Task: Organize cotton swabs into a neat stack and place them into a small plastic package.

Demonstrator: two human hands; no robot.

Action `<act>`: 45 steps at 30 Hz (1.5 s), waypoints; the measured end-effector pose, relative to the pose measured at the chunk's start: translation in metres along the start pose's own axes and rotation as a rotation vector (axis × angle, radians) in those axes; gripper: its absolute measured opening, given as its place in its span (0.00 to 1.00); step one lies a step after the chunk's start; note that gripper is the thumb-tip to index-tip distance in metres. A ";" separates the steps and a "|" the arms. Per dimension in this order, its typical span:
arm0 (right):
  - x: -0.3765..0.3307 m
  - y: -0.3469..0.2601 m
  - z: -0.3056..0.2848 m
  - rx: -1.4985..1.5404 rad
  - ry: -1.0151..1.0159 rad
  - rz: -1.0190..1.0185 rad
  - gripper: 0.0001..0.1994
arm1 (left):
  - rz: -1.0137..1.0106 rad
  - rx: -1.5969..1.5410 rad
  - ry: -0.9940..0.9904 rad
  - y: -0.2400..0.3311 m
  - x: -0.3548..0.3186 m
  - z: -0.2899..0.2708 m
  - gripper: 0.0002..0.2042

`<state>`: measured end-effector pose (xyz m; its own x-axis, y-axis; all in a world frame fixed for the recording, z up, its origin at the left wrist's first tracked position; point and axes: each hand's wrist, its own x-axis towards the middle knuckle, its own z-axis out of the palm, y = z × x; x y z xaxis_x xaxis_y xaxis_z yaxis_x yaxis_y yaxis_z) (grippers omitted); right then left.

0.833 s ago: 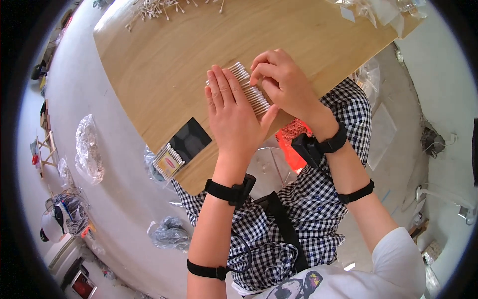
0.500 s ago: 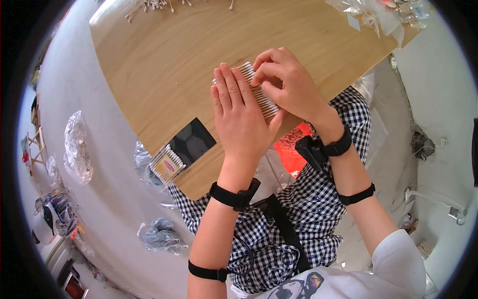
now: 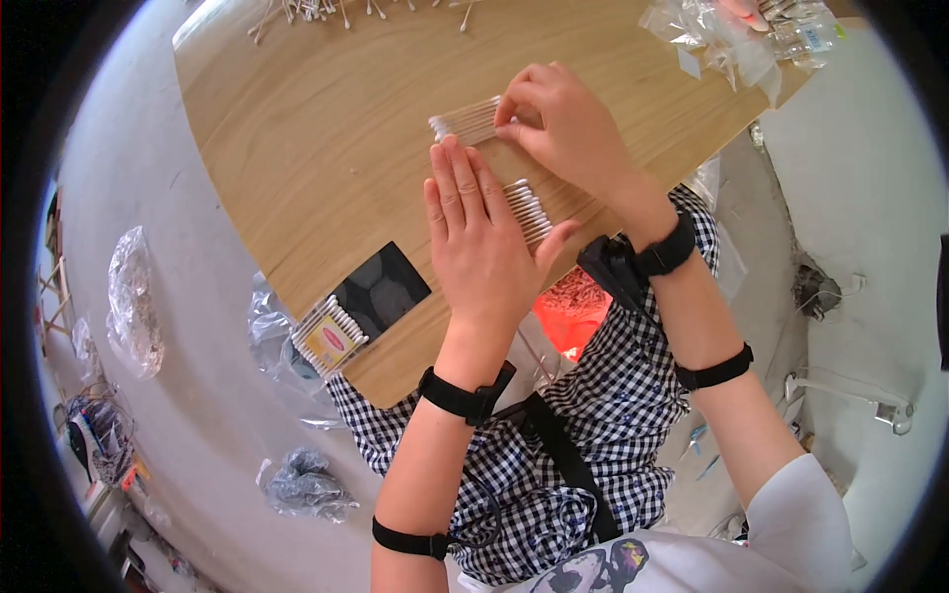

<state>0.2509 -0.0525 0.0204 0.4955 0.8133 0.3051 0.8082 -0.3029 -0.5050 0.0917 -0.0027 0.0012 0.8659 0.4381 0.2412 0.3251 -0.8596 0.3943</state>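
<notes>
Swabs [image 3: 494,163] in an even row on wooden table [image 3: 316,148] | left hand [image 3: 484,242] flat, fingers together, squaring near tips | right hand [image 3: 568,128] curled, fingertips pressing far end | advice: press lightly, push both ends level, avoid rolling.

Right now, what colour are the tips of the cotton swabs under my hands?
White tips on the cotton swabs, seen in the head view.

Packing workshop: cotton swabs [image 3: 494,163], plastic bags [image 3: 727,44], wooden table [image 3: 326,148].
</notes>
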 end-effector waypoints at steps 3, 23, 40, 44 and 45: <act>0.004 0.006 -0.004 -0.058 0.053 0.019 0.03 | -0.006 -0.031 -0.026 0.002 0.000 -0.002 0.46; -0.068 -0.110 0.053 1.017 0.231 0.411 0.21 | -0.580 -1.425 0.398 -0.019 -0.042 -0.042 0.31; -0.052 -0.102 0.076 -0.125 -0.070 -0.138 0.25 | -0.513 -1.490 0.599 -0.007 -0.056 -0.033 0.30; -0.053 -0.102 0.077 -0.223 -0.078 -0.140 0.27 | -0.561 -1.521 0.568 -0.012 -0.056 -0.039 0.29; -0.052 -0.103 0.076 -0.225 -0.077 -0.141 0.27 | -0.553 -1.493 0.586 -0.019 -0.057 -0.047 0.28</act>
<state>0.1176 -0.0259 -0.0047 0.3540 0.8882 0.2927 0.9222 -0.2795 -0.2672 0.0183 0.0011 0.0218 0.4219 0.9043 -0.0651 -0.3936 0.2474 0.8854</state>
